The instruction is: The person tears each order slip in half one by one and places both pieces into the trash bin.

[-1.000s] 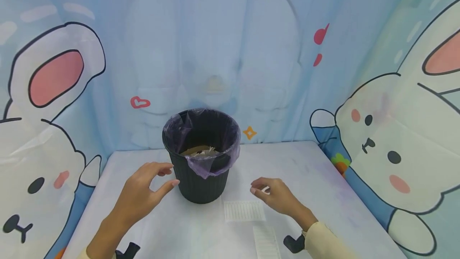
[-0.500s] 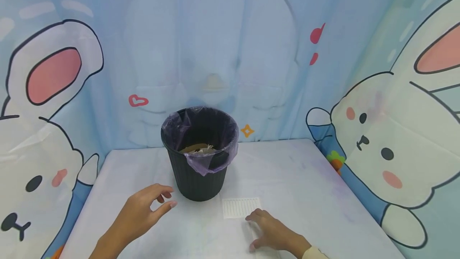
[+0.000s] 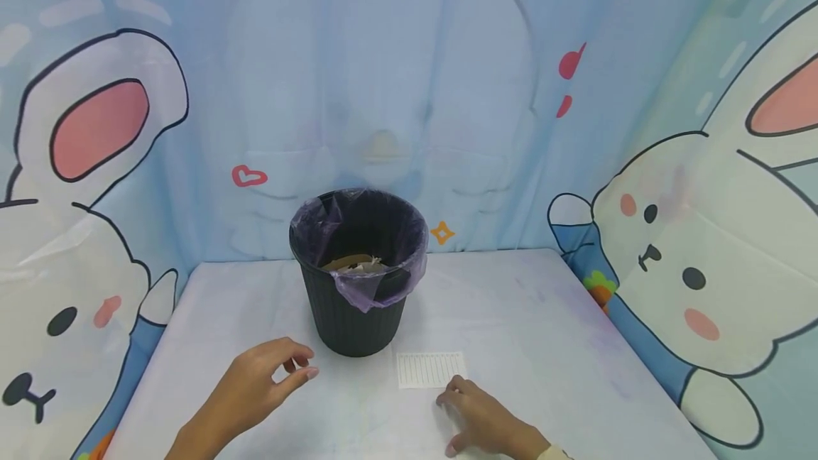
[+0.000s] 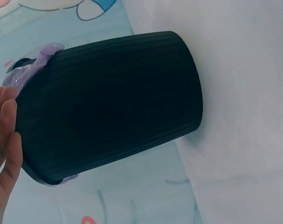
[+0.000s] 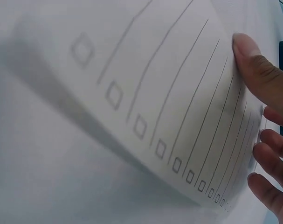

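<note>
My right hand is low at the front of the table, its thumb and fingers holding a white lined checklist sheet with small square boxes along one edge. Close to the right wrist view, part of that sheet is raised off the surface, with a shadow below it. In the head view the hand hides most of it. A second white lined sheet lies flat just beyond the fingers. My left hand hovers with loosely bent fingers to the front left of a black bin, holding nothing.
The bin is lined with a purple bag and contains brown and white scraps. A white cloth covers the table. Behind and at both sides hangs a blue curtain printed with rabbits.
My right hand has come down toward the front and taken hold of the nearer checklist sheet. My left hand has dropped lower, away from the bin's rim.
</note>
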